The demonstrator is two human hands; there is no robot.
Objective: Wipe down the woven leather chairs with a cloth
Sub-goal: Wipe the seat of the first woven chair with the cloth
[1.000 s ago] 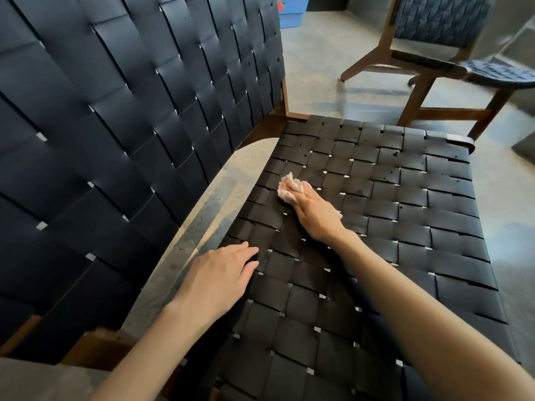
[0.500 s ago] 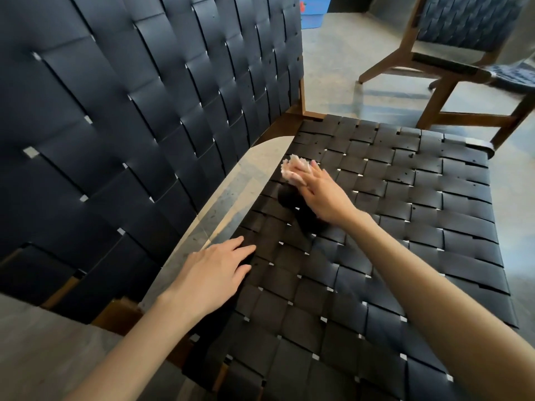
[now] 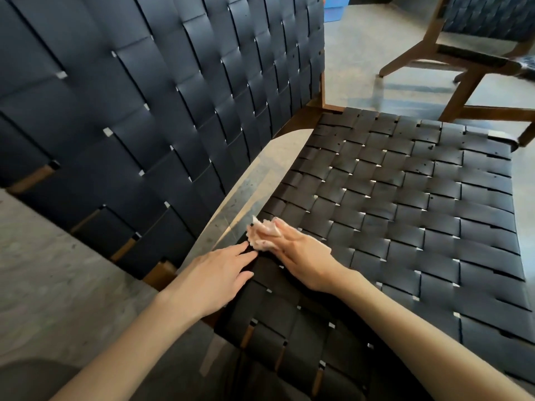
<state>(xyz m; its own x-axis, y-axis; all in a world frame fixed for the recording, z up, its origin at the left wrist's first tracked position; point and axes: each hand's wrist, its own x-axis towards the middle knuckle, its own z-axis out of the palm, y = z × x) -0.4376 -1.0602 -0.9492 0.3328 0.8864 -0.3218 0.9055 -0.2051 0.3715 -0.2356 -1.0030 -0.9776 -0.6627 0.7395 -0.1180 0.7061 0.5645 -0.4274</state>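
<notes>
A black woven leather chair fills the view, its seat (image 3: 405,204) in front of me and its backrest (image 3: 162,105) to the left. My right hand (image 3: 301,253) presses a small crumpled pale cloth (image 3: 262,235) onto the seat near its rear left edge, fingers laid over it. My left hand (image 3: 214,273) rests flat on the seat's near left corner, fingers straight, fingertips almost touching the cloth.
A second woven chair with a wooden frame (image 3: 463,62) stands on the concrete floor (image 3: 362,62) at the upper right. A gap between seat and backrest shows the floor (image 3: 260,180). A blue object (image 3: 335,10) sits far behind.
My right hand has pulled the cloth back along the seat's rear edge toward me, ending beside my left hand. The left hand stays on the seat corner. My view shifted left.
</notes>
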